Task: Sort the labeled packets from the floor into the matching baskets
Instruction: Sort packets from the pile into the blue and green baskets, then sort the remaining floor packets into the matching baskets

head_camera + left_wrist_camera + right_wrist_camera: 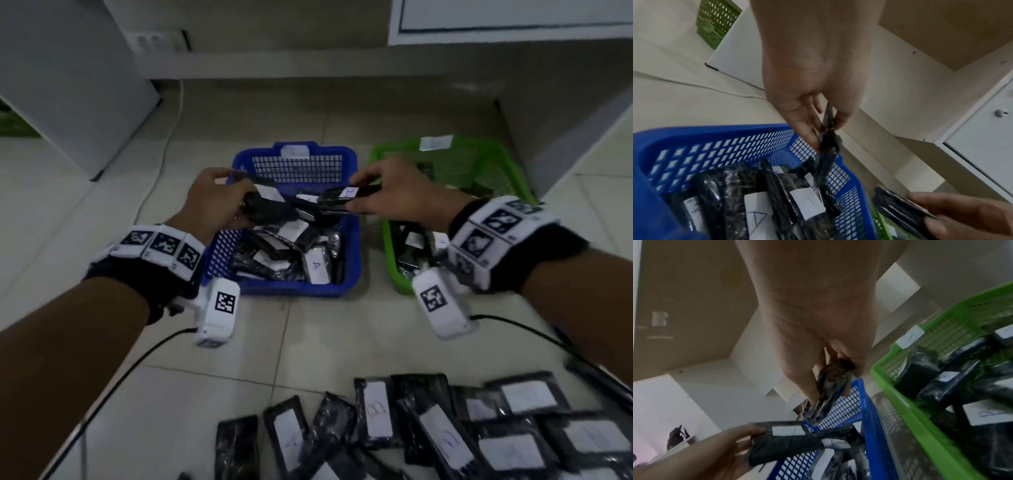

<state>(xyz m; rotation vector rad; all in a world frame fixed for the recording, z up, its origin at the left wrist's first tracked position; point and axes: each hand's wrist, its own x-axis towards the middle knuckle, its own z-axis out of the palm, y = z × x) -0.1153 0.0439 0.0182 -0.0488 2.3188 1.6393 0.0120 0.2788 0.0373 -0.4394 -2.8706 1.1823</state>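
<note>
My left hand (219,198) pinches a black packet (263,202) with a white label over the left rim of the blue basket (294,287); the same packet (828,142) hangs between thumb and fingers in the left wrist view. My right hand (394,192) grips another black labeled packet (346,197) above the blue basket's right side, seen edge-on as the packet (828,382) in the right wrist view. The blue basket holds several packets marked A. The green basket (390,246) to its right holds several packets too.
Several black labeled packets (438,431) lie spread on the tiled floor at the near right. A white cabinet (68,85) stands at the far left and shelving (565,113) at the right. Cables from the wrist cameras trail across the floor.
</note>
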